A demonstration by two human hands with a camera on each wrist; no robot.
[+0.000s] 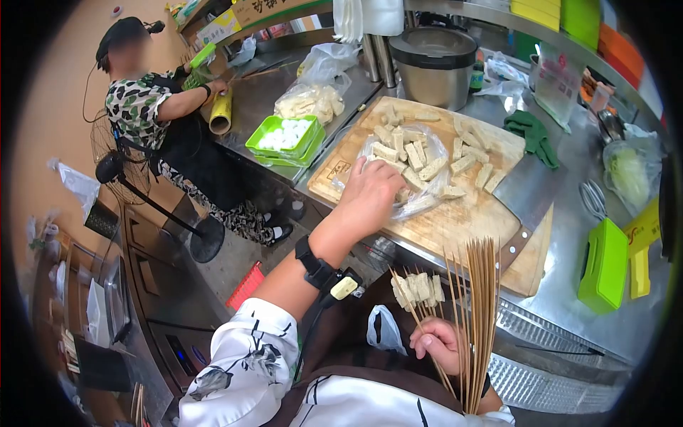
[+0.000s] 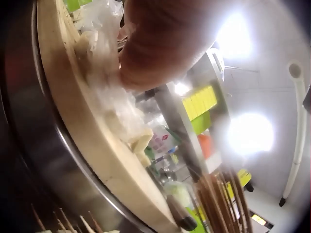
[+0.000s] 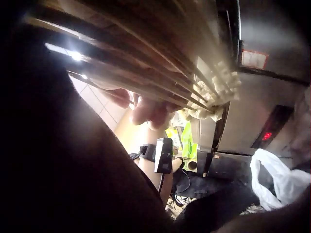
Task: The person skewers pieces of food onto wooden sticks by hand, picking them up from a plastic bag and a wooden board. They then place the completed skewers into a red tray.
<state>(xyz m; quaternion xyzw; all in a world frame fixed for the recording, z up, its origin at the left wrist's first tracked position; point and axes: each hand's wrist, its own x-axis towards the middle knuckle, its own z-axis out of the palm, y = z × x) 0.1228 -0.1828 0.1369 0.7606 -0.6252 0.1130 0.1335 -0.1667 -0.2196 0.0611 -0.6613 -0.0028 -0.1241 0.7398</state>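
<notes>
My left hand [image 1: 373,188] reaches over pale, spongy strips [image 1: 432,169] that look like frozen tofu, lying on an opened clear plastic bag [image 1: 420,206] on a wooden cutting board [image 1: 455,217]. Its fingers point down among the near strips; I cannot tell whether they pinch one, since the fingertips are hidden. In the left wrist view the hand [image 2: 160,43] looms close above the crumpled bag [image 2: 109,92]. Low at my front, my right hand [image 1: 437,345] grips a bundle of thin bamboo skewers [image 1: 480,313]. Several skewers leaning left carry pale pieces [image 1: 418,290] near their tips.
A cleaver [image 1: 525,188] lies across the board's right side. Beyond are a green glove [image 1: 532,137], a lidded steel pot [image 1: 434,64] and a green basket of white balls [image 1: 284,139]. A green box [image 1: 603,267] stands right. Another person [image 1: 153,107] works at the far left counter.
</notes>
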